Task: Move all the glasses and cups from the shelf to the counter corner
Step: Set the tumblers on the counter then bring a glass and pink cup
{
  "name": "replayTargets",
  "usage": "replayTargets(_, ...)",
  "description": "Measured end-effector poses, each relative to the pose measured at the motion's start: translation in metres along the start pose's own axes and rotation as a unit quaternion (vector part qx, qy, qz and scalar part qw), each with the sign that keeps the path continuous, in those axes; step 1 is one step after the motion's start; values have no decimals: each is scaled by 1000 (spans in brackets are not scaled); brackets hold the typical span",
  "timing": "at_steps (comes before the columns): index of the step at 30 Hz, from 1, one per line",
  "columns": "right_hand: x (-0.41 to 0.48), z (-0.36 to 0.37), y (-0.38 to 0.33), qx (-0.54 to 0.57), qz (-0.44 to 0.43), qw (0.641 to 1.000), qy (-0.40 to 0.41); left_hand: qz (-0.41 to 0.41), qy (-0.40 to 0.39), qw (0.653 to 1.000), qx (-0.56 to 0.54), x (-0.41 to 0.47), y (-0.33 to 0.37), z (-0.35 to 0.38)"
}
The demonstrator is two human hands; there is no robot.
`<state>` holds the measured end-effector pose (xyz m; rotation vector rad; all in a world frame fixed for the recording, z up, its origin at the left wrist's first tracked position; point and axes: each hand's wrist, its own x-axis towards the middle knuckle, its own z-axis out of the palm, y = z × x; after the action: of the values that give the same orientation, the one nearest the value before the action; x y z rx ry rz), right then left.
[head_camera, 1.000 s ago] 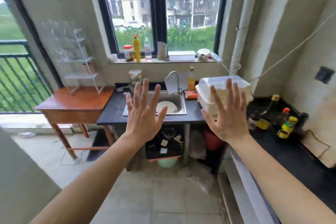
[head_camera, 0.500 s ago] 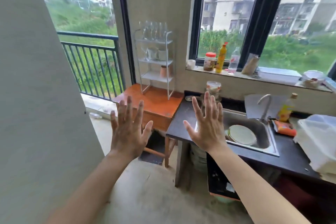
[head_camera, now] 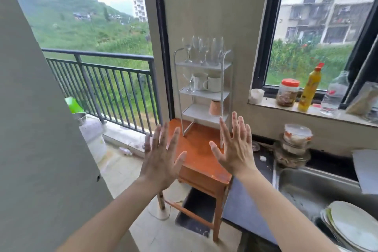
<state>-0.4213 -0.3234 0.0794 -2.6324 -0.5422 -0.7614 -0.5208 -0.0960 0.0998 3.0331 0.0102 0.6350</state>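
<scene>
Both hands were raised with nothing in them, backs to the camera and fingers spread wide: the left hand point(head_camera: 161, 157) hung before the near corner of the wooden worktop point(head_camera: 196, 155), the right hand point(head_camera: 235, 147) just beside it, the two apart from each other.

Behind them, at the back of that worktop and against the wall, stood the white shelf point(head_camera: 196, 111) with three tiers. The top tier carried a tight row of upright wine glasses point(head_camera: 202, 50); at least four showed, though they overlapped too much for a sure count. The middle tier held one stemmed glass point(head_camera: 190, 84) at its left end and two white mugs point(head_camera: 206, 83) side by side to its right. The bottom tier held one orange cup point(head_camera: 214, 108), upside down, near its right end. Neither hand touched the shelf or anything on it.

To the right ran the dark worktop point(head_camera: 247, 206) with one steel sink point(head_camera: 302, 186), a stack of pale plates point(head_camera: 351, 227) lying in it. On the window sill point(head_camera: 270, 102) stood one small white cup point(head_camera: 257, 96), one red-lidded jar point(head_camera: 288, 93), one yellow bottle point(head_camera: 308, 90) and one clear bottle point(head_camera: 335, 92).
</scene>
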Motion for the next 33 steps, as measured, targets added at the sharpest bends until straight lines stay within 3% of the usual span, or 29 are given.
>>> replayTargets(10, 133, 86, 26, 3, 18, 999, -32, -11, 0, 995, -103, 169, -48, 71)
replayTargets(19, 195, 174, 53, -40, 134, 987, -81, 61, -62, 976, -201, 320, -74, 170)
replayTargets(22, 203, 177, 54, -32, 161, 983, -86, 77, -38, 968, -234, 348, -69, 171)
replayTargets(27, 235, 219, 50, 18, 246, 964, -95, 95, -48, 953, -285, 412, -83, 204)
replayTargets(33, 259, 260, 60, 136, 345, 916, -150, 107, -69, 953, -274, 434, -94, 243)
